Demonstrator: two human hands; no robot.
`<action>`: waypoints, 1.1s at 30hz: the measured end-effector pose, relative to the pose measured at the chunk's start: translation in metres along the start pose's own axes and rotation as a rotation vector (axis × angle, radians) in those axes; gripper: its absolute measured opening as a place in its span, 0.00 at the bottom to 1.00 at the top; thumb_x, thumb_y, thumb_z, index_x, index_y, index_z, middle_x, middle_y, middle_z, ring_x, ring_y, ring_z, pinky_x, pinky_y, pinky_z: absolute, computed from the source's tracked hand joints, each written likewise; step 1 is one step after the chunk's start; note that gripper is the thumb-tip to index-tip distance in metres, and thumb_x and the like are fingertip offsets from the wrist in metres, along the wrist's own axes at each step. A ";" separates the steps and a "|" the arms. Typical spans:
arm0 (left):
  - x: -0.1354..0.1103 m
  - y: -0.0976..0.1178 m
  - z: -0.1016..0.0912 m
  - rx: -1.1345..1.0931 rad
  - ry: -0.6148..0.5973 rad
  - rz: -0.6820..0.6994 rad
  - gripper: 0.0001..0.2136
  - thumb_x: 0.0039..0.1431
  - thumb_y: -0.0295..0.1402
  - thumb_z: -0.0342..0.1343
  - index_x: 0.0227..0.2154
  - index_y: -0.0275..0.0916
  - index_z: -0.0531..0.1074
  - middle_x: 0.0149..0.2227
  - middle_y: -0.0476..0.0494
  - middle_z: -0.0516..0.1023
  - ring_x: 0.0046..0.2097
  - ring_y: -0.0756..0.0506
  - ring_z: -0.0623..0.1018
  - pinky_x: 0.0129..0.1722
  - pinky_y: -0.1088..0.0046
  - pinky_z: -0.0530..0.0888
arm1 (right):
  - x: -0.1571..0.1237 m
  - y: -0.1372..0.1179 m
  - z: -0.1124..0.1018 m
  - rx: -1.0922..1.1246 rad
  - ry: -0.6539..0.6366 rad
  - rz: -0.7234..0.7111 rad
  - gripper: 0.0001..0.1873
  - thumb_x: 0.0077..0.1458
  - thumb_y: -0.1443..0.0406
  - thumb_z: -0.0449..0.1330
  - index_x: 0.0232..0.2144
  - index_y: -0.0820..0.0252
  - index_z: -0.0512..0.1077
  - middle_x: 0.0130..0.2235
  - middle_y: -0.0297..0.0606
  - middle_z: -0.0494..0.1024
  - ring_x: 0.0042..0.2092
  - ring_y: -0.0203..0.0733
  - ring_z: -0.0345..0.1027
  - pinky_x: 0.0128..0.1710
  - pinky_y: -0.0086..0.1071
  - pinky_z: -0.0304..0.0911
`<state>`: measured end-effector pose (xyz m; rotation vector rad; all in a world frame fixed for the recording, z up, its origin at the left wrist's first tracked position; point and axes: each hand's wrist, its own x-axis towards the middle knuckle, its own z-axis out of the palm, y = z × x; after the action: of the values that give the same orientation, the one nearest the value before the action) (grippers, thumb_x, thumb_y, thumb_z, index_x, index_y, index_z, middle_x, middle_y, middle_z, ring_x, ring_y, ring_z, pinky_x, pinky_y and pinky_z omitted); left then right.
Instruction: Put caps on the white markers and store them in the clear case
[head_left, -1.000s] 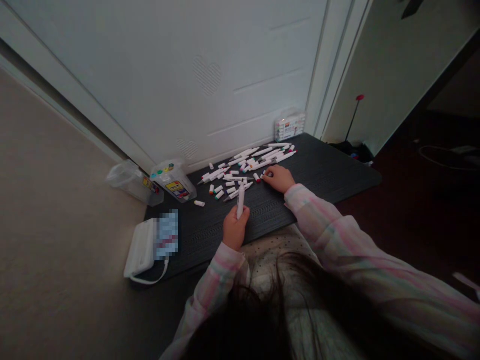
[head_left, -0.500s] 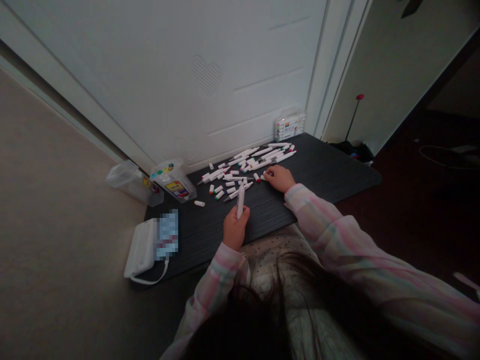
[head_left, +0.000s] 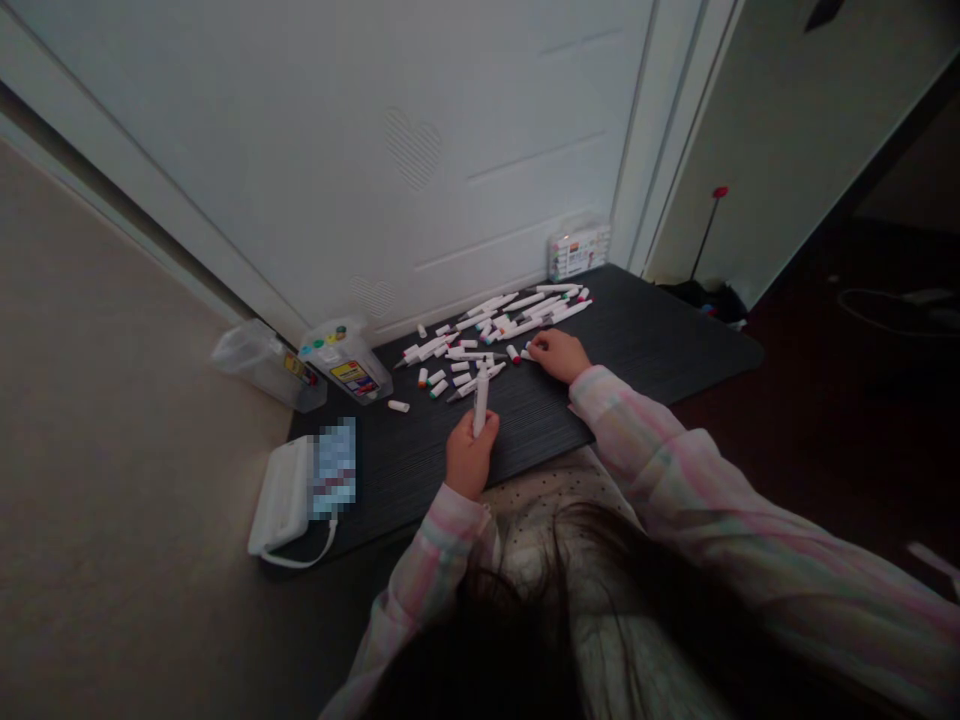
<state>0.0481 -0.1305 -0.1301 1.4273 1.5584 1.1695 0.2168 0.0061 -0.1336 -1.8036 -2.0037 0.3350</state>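
Head view: to the left, a tub stands on the table; then come loose caps, which a nudge could roll away. The left hand clamps its fingers round an upright marker; its dark tip looks bare, so a slip might ink skin. A white cap meets the right hand's bunched fingers; gripped or not, I can't tell.

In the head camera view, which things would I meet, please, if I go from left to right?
Clear plastic case, second case with coloured ends showing, loose cap lying apart, left hand holding a white marker, right hand, red-topped stick.
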 end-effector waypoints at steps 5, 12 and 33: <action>0.000 -0.002 0.000 -0.006 -0.001 0.003 0.09 0.50 0.38 0.50 0.26 0.37 0.66 0.18 0.55 0.58 0.22 0.53 0.60 0.24 0.78 0.58 | -0.001 0.000 -0.001 0.010 -0.005 0.003 0.15 0.52 0.58 0.48 0.32 0.59 0.71 0.40 0.41 0.74 0.41 0.44 0.66 0.39 0.35 0.57; 0.001 -0.004 0.000 0.004 0.008 0.011 0.09 0.50 0.38 0.50 0.26 0.37 0.66 0.18 0.55 0.58 0.22 0.53 0.60 0.24 0.78 0.58 | -0.002 -0.002 -0.004 0.022 -0.013 0.013 0.15 0.52 0.58 0.49 0.32 0.59 0.72 0.40 0.41 0.74 0.41 0.43 0.66 0.39 0.34 0.56; 0.000 -0.001 0.000 0.011 0.006 0.021 0.08 0.50 0.37 0.50 0.25 0.37 0.66 0.18 0.55 0.59 0.23 0.53 0.60 0.25 0.78 0.59 | -0.001 -0.001 -0.002 0.046 -0.012 0.020 0.15 0.52 0.58 0.49 0.33 0.59 0.72 0.41 0.40 0.74 0.41 0.43 0.66 0.40 0.34 0.56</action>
<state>0.0478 -0.1304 -0.1315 1.4520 1.5588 1.1803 0.2176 0.0048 -0.1313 -1.7989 -1.9709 0.3955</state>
